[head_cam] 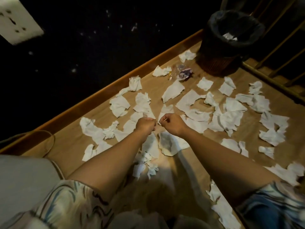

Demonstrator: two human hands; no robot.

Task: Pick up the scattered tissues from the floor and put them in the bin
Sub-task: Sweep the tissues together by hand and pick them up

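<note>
Several torn white tissues (189,100) lie scattered over the brown floor (69,142). A dark bin (212,52) with a black liner stands at the far right, with some white paper inside. My left hand (146,124) is curled into a fist just above the tissues at the centre, and nothing shows in it. Close beside it, my right hand (172,124) is closed with its fingertips pinched on the lower tip of a narrow tissue strip (165,109). Both forearms hide some tissues below them.
A crumpled clear plastic wrapper and a purple scrap (184,74) lie near the bin. A wooden skirting (102,95) runs along a dark wall at the left. Wooden railing bars (280,42) stand behind the bin. A thin cable (49,142) loops at the lower left.
</note>
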